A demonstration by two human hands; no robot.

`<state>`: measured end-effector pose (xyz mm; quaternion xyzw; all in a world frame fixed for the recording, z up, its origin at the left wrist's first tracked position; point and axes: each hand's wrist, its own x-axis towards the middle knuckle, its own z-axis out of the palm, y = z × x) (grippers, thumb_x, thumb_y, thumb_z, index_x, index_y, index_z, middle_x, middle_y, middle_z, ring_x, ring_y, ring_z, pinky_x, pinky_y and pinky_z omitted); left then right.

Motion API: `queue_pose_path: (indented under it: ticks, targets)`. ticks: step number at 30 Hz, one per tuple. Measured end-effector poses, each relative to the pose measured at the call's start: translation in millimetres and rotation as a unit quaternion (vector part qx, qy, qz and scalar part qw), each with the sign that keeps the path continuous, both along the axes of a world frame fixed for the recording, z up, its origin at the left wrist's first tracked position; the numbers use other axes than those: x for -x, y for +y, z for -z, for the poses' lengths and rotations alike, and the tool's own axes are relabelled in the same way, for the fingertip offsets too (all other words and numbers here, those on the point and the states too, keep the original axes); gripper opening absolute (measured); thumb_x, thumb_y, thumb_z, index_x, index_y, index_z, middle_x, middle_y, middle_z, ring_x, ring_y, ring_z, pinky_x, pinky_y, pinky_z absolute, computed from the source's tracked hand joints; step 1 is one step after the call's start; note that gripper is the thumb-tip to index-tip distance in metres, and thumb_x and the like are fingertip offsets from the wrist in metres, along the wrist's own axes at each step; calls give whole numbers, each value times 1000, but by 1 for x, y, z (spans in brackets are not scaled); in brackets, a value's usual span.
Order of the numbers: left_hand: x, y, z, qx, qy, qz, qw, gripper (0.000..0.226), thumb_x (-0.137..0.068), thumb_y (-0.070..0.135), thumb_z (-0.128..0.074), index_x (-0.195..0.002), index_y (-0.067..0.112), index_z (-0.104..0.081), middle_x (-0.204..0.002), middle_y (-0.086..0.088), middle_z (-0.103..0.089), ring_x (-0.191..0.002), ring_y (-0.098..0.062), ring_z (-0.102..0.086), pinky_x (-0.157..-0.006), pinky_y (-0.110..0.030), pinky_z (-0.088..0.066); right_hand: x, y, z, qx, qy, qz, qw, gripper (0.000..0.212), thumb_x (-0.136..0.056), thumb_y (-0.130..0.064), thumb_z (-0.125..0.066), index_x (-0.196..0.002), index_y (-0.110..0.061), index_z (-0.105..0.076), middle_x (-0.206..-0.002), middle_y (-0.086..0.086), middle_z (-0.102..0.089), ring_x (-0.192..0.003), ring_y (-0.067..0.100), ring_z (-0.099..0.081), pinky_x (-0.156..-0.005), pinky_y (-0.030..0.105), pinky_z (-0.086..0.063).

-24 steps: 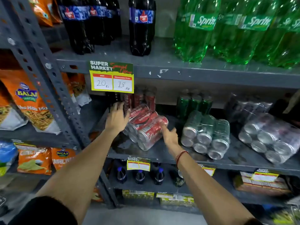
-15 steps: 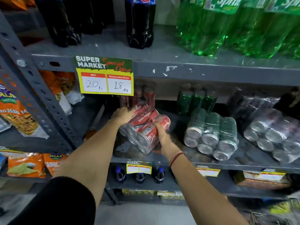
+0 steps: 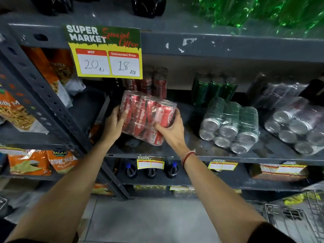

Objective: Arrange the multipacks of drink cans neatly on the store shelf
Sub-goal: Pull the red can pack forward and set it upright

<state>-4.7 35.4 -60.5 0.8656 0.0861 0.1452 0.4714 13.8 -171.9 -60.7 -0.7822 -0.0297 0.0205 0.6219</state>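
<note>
Between left hand [image 3: 114, 125] and right hand [image 3: 172, 131], fingers clasping it, red can multipack [image 3: 146, 118], cans' long axis tilted near-upright.

Black sleeves [image 3: 273, 232]; a red thread band [image 3: 188, 156] circles the right wrist.

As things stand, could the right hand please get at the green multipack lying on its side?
Probably yes, but not straight away: the right hand is gripping the red multipack together with the left hand. The green multipack lies just beside it, with bare shelf between.
</note>
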Motion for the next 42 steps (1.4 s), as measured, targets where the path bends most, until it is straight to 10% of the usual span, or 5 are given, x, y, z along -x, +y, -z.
queue_pose_path:
  ticks: [11, 17, 25, 36, 42]
  targets:
    - [38, 5, 30, 29, 38, 19, 999, 55, -92, 45, -48, -135, 11, -41, -136, -13, -55, -125, -23, -52, -106, -46, -42, 12, -20, 16, 39, -79, -95, 992, 117, -59, -47, -84, -149, -25, -13, -152, 0, -27, -140, 14, -32, -117, 38, -29]
    - [74, -85, 21, 170, -60, -219, 959, 45, -98, 22, -43, -138, 2, -38, -142, -17, -46, -125, -22, -48, -92, -14, -35, -8, -20, -14, -97, -31, -17, 995, 80, -84, -55, -55, -149, -20, -23, -156, 2, -28, -141, 12, -28, -116, 35, -27]
    - [50, -149, 5, 384, -24, -147, 911, 84, -85, 64, -36, -150, 27, 3, -162, -3, 0, -147, -20, -11, -119, -45, -17, -32, -14, -32, -50, 29, -91, 994, 28, -95, -42, -49, -114, -25, -59, -118, -3, -60, -112, 13, -54, -92, 22, -42]
    - [22, -51, -9, 445, 65, -67, 891, 58, -96, 48, -20, -94, 12, -65, -78, -1, -77, -75, -13, -72, -63, -20, -55, 85, 49, 0, -40, -101, 70, 992, 66, -89, -55, -39, -141, -14, -38, -130, 7, -43, -125, 21, -40, -108, 32, -32]
    - [44, -77, -2, 358, -12, -329, 874, 59, -94, 48, -39, -138, 9, -39, -140, -10, -47, -126, -26, -45, -107, -34, -33, 30, 26, -20, -23, -125, 127, 984, 45, -92, -37, -52, -125, -6, -51, -118, 10, -47, -114, 28, -48, -101, 33, -37]
